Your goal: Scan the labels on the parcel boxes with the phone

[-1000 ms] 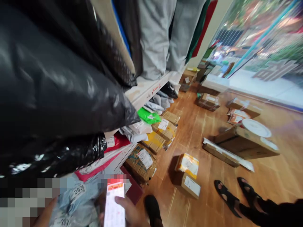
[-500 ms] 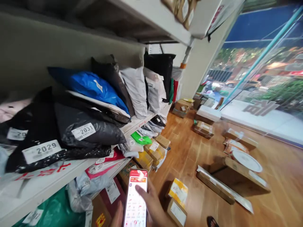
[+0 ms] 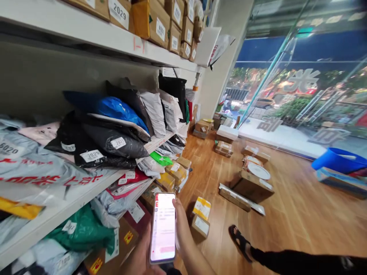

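Observation:
A smartphone (image 3: 163,229) with a lit, mostly white and pink screen stands upright at the bottom centre. My left hand (image 3: 143,250) is closed around its left side and lower edge. On the right side, my right hand (image 3: 183,223) grips the phone too, its thumb along the upper right edge. The on-screen text is too blurred to read. Just left of the hands, a green plastic parcel (image 3: 82,229) and a brown carton (image 3: 123,240) with a label fill the lower shelf.
Black mailer bags (image 3: 114,142) labelled 2029 and 2031 lie on the middle shelf (image 3: 86,191). Numbered cartons (image 3: 160,28) line the upper shelf. Boxes (image 3: 252,185) stand on the wooden floor, near a sandalled foot (image 3: 239,240) and a blue bin (image 3: 338,158).
The view has swung right and pulled back, showing more shelf, floor and a leg. The phone screen went from an icon page to a white page; my right thumb moved from the screen to its edge.

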Tool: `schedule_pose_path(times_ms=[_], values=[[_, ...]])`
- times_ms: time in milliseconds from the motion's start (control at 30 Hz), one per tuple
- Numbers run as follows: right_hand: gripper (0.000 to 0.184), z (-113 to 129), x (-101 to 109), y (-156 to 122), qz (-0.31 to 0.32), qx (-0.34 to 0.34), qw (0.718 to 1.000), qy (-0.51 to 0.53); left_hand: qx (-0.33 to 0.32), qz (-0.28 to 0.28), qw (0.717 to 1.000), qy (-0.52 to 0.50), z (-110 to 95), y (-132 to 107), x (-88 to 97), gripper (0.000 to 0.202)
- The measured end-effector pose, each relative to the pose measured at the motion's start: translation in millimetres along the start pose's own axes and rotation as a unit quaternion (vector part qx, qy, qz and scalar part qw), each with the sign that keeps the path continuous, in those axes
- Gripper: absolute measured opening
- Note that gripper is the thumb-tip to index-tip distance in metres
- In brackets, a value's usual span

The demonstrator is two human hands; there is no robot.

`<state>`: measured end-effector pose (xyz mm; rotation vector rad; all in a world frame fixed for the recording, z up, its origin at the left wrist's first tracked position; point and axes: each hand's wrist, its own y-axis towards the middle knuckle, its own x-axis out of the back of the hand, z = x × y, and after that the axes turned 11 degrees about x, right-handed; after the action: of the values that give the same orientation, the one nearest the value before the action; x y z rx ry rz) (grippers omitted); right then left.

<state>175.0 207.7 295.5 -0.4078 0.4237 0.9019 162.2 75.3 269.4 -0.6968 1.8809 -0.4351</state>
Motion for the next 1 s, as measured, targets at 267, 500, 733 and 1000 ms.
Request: schedule_pose_path(times_ms=[267, 500, 733, 1000], values=[[0.034, 5, -5, -83, -0.017, 0.053, 0.997, -0.062, 0.000, 0.049, 0.999, 0.023, 35, -71, -12.0, 0.081], [0.038, 20, 8, -118, -0.025, 0.114, 0.989, -0.089, 0.019, 0.102, 0.992, 0.070, 53, -87, -25.4, 0.074], [0.053, 37, 38, -131, -0.045, 0.151, 0.983, -0.093, 0.036, 0.112, 0.987, 0.111, 74, -78, -49.6, 0.079], [0.034, 95, 112, -163, -0.028, 0.128, 0.983, -0.127, 0.046, 0.174, 0.974, 0.137, 104, -45, -105.6, 0.073]])
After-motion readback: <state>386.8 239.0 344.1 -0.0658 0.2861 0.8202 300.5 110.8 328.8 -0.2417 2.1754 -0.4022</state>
